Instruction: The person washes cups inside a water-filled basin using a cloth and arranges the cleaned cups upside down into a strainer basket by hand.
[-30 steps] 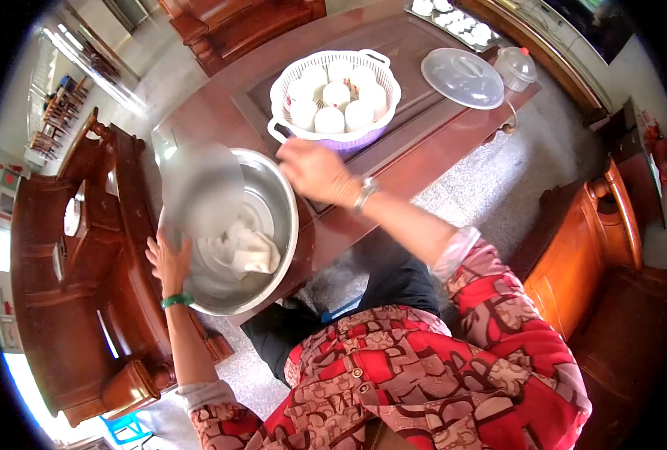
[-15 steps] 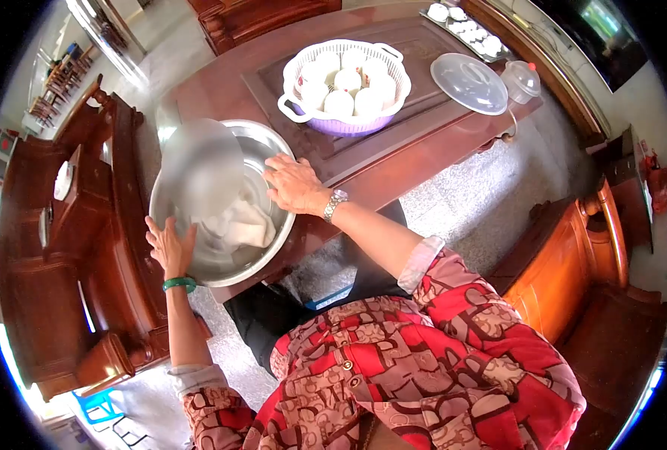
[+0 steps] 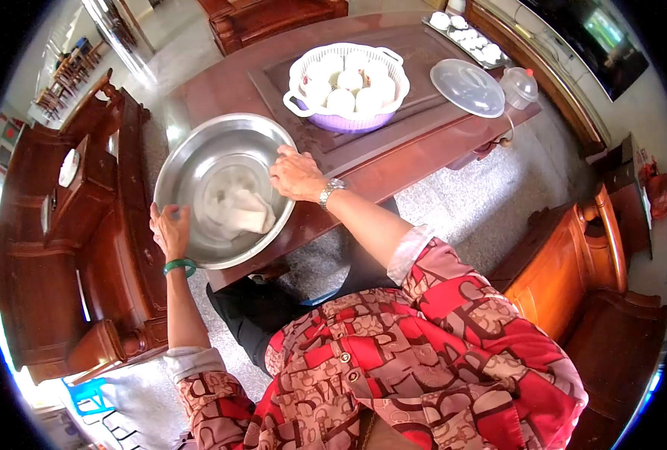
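A large steel basin point(image 3: 191, 150) stands at the near left corner of the dark wooden table point(image 3: 221, 82). In its water lies a crumpled white cloth point(image 3: 249, 214). My left hand point(image 3: 171, 231), with a green bangle at the wrist, grips the basin's left rim. On the opposite side my right hand point(image 3: 297, 175), wearing a metal watch, has its fingers wrapped over the right rim. Behind my right hand a white slotted basket point(image 3: 298, 79) sits in a purple bowl point(image 3: 352, 124) and holds several round white items point(image 3: 341, 100).
A clear lid point(image 3: 467, 88) and a lidded plastic jar point(image 3: 519, 88) are at the table's right. Beyond them sits a tray of white cups point(image 3: 465, 34). Carved wooden seats point(image 3: 116, 255) flank the table on the left, with another point(image 3: 573, 277) at right.
My right hand has come from near the basket's handle to the basin's right rim. Both hands have closed on the rim. The view has shifted a little.
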The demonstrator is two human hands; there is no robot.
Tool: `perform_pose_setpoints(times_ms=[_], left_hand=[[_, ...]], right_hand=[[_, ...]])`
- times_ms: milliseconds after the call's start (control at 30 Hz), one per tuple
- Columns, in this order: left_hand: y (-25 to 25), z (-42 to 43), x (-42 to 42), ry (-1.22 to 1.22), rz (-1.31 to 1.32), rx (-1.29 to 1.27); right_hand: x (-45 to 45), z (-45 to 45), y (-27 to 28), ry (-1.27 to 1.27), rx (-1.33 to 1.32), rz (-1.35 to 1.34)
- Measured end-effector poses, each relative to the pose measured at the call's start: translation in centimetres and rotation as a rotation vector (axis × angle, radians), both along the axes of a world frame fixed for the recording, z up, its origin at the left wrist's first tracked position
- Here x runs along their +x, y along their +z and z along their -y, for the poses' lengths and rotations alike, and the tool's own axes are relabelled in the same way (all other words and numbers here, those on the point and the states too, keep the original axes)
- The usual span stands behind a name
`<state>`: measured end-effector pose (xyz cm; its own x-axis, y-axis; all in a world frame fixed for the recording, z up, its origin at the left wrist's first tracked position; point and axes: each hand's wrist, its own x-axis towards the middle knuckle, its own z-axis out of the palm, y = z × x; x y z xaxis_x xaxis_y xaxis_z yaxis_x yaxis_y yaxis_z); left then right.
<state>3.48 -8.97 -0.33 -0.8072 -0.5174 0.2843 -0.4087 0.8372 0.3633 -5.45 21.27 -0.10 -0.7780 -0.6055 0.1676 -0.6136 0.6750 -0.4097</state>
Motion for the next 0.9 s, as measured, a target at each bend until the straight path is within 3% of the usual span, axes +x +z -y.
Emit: perform_pose_setpoints(times_ms=[900], left_hand=[[1.9, -1.7, 0.1, 0.010, 0.116, -0.027]], right_hand=[[-0.3, 0.3, -1.8, -0.009, -0.168, -0.129]])
